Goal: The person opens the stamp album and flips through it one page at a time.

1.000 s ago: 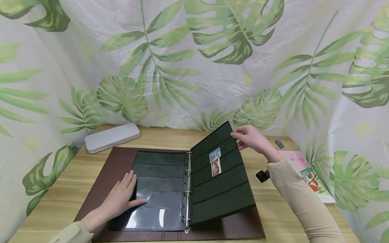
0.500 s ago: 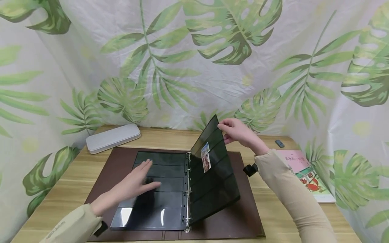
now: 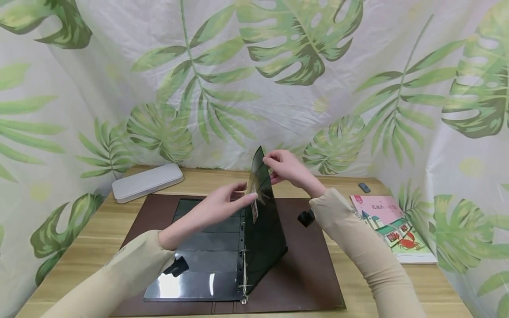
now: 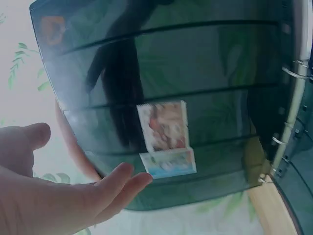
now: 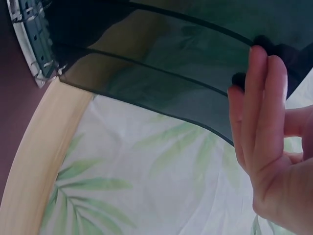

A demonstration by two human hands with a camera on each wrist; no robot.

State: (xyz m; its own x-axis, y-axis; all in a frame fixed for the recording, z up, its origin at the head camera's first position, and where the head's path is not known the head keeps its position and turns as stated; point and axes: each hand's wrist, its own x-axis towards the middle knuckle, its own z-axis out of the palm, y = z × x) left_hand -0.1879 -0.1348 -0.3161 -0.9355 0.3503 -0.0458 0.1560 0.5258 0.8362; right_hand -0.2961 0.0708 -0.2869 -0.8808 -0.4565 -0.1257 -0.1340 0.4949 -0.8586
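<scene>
A ring-binder stamp album lies open, its brown cover (image 3: 308,260) flat on the table. One black pocket page (image 3: 264,240) stands nearly upright from the metal rings (image 4: 296,73). Two small stamps, a reddish-brown one (image 4: 165,126) and a blue one (image 4: 171,164), sit in its pockets. My right hand (image 3: 289,168) pinches the page's outer edge near the upper corner, thumb on one face and fingers behind. My left hand (image 3: 216,206) is in front of the stamped face, fingers relaxed and spread, holding nothing. Other black pages (image 3: 216,243) lie flat on the left side.
A pale grey case (image 3: 147,182) rests at the back left of the wooden table (image 3: 203,177). On the right lie a pink picture book (image 3: 391,229) with a crab on its cover and a small dark grey object (image 3: 363,187). Leaf-printed cloth surrounds the table.
My right hand has swung the page up and leftward, from leaning right to nearly upright. My left hand has lifted off the left page and moved right, towards the raised page.
</scene>
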